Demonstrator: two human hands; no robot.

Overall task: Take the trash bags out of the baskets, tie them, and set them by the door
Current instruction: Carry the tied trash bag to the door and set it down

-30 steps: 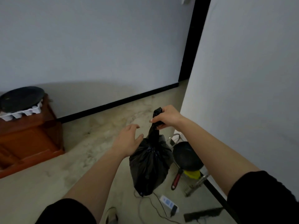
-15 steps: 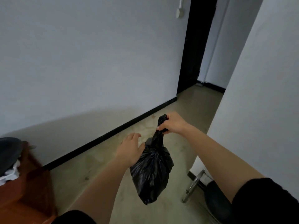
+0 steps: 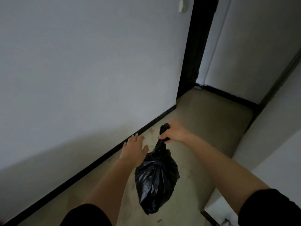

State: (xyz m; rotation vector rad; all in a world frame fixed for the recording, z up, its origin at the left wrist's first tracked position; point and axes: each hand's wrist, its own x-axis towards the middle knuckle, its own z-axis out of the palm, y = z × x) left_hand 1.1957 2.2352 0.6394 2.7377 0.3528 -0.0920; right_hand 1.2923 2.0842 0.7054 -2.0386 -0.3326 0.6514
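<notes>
Since a moment ago we are turning toward the doorway (image 3: 200, 46); our right hand (image 3: 172, 133) is gripping the tied bag (image 3: 156, 181) by its neck, hanging above the floor (image 3: 203, 121), left hand (image 3: 135, 149) relaxed beside it, setting down still remaining

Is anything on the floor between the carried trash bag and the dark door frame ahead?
Nothing visible. The right hand grips the neck of the trash bag, which hangs above the floor, and the floor up to the door frame shows only faint stains.
</notes>
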